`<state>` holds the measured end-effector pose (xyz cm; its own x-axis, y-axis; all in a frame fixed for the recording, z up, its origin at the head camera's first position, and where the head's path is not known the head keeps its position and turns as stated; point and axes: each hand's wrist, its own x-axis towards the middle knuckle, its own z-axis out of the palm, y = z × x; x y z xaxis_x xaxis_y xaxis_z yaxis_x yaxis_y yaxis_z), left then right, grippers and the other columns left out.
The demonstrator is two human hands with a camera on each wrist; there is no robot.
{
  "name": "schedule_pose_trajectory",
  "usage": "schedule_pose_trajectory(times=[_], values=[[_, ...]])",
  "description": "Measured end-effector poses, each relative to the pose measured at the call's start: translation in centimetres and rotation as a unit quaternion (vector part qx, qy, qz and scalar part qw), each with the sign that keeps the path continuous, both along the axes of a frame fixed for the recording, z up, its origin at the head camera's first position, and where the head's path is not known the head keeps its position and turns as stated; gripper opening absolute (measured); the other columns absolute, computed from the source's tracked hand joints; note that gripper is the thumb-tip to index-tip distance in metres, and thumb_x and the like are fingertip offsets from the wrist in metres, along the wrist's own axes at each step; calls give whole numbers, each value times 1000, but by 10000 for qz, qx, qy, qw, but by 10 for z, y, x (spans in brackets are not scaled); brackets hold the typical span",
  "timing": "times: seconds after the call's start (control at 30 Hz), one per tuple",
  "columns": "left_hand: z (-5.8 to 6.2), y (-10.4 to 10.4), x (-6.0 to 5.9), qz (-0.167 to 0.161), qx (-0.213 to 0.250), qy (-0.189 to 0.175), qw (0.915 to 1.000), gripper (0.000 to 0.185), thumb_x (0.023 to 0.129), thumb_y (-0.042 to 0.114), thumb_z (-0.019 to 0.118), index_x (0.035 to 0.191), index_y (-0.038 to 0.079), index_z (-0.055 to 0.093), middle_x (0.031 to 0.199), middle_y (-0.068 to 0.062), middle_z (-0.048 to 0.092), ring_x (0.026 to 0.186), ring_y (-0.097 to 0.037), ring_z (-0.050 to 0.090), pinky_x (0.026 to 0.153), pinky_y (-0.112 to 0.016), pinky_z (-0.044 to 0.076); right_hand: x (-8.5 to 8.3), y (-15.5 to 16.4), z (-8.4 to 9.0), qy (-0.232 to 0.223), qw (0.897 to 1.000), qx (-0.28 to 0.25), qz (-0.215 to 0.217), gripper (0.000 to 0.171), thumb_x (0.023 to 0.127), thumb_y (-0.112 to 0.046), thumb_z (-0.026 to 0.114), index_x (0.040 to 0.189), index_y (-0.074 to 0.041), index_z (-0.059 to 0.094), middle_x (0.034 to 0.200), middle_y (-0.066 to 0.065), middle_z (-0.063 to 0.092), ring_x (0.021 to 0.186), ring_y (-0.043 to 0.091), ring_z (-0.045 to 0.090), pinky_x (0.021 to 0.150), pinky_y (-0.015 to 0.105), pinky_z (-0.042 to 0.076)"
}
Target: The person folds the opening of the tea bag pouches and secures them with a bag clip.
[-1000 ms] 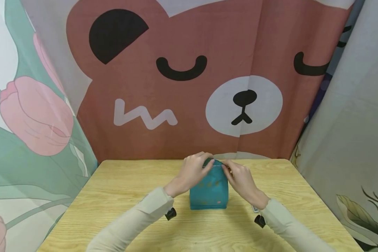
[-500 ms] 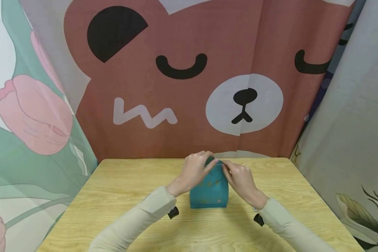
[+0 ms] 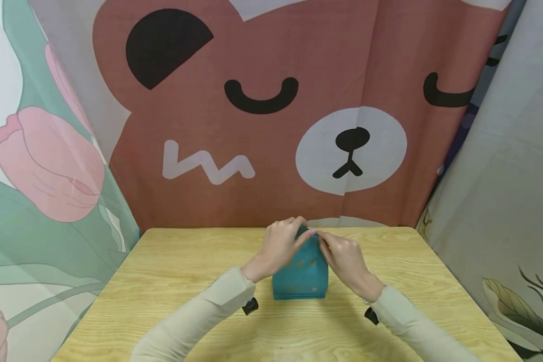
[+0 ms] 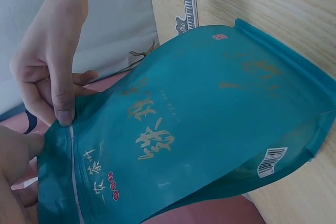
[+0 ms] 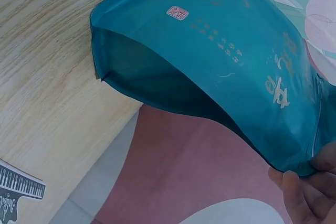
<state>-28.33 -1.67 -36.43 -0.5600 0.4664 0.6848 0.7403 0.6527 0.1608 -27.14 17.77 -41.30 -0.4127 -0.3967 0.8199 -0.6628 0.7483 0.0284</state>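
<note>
A teal stand-up pouch (image 3: pixel 302 279) with gold lettering stands upright near the middle of the table. My left hand (image 3: pixel 278 246) grips its top from the left, thumb on the near face. At the top right corner, my right hand (image 3: pixel 346 254) pinches the edge between thumb and fingers. The two hands almost meet along the top. In the left wrist view, a pale strip runs across the pouch (image 4: pixel 184 98) just below its upper edge, with the right thumb at one end of it. The right wrist view shows the folded side of the pouch (image 5: pixel 210 56). Its inside is hidden.
The wood-grain table (image 3: pixel 199 261) reaches back to a bear-print curtain (image 3: pixel 271 141). Patterned curtains hang on both sides. A flat piano-keyboard card or sticker (image 4: pixel 189 9) lies on the table right of the pouch. Small black devices (image 3: pixel 251 306) hang at the wrists.
My left hand has shifted slightly right, its thumb sliding along the pouch's top towards the right fingers. The right hand keeps its pinch, and the pouch stays in place.
</note>
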Motion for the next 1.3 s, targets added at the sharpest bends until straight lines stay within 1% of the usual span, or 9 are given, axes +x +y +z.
schedule_pose_trajectory(times=[0.23,0.4,0.57,0.63,0.7,0.87,1.07,1.17,1.3], values=[[-1,1,-1,-35,-56,63,10000,22,98,27,65,101,7,71,78,0,68,54,-5,53,50,-16,38,0,1,1,-127,9999,-8,76,21,85,0,75,106,3,71,75,8,70,51,12,60,45,21,45],[-2,1,-1,-7,-105,105,9999,20,97,25,67,102,6,70,80,-1,69,57,-8,58,53,-17,42,2,4,3,-467,9985,-156,236,20,89,-3,72,109,0,72,80,7,72,53,9,59,46,21,43],[-2,1,-1,24,-126,153,9998,21,97,27,66,102,7,70,81,-1,69,58,-9,59,53,-17,42,2,6,5,-937,9937,-439,420,17,93,-4,68,109,-1,73,78,4,70,48,-1,42,44,19,37],[-2,0,0,23,-146,125,9998,21,97,27,66,103,7,70,82,-1,70,58,-9,60,54,-17,43,2,7,6,-1141,9907,-563,478,16,94,-3,67,109,-1,72,79,3,69,48,-3,39,43,19,36],[-1,0,0,16,-180,34,9998,22,98,27,65,104,7,70,84,-1,70,59,-9,61,55,-18,44,2,8,7,-1321,9873,-687,552,16,94,-2,66,108,-1,73,82,4,71,50,-3,43,44,19,38],[-3,-1,0,31,-180,-20,9998,21,98,26,65,104,7,70,86,-1,71,61,-9,62,56,-20,46,1,10,10,-1691,9777,-912,846,16,95,-2,65,108,-3,74,87,4,72,58,0,54,48,21,44],[-4,1,0,32,-148,61,9999,18,96,25,67,102,9,70,85,0,71,61,-10,62,58,-24,47,1,14,9,-2090,9662,-1111,1022,18,97,-2,62,110,0,73,89,9,72,49,0,51,44,21,45],[-4,1,0,36,-140,115,9998,16,96,25,67,101,10,69,84,0,71,62,-10,62,60,-26,48,1,15,10,-2171,9643,-1112,1031,18,97,-2,61,111,1,73,89,12,72,46,-1,50,44,21,45],[-3,1,-1,-19,-112,119,9999,17,96,25,67,101,9,69,85,0,71,64,-10,63,62,-27,49,1,15,11,-2248,9624,-1101,1053,18,96,-2,62,110,0,73,95,13,72,50,-2,53,46,21,47]])
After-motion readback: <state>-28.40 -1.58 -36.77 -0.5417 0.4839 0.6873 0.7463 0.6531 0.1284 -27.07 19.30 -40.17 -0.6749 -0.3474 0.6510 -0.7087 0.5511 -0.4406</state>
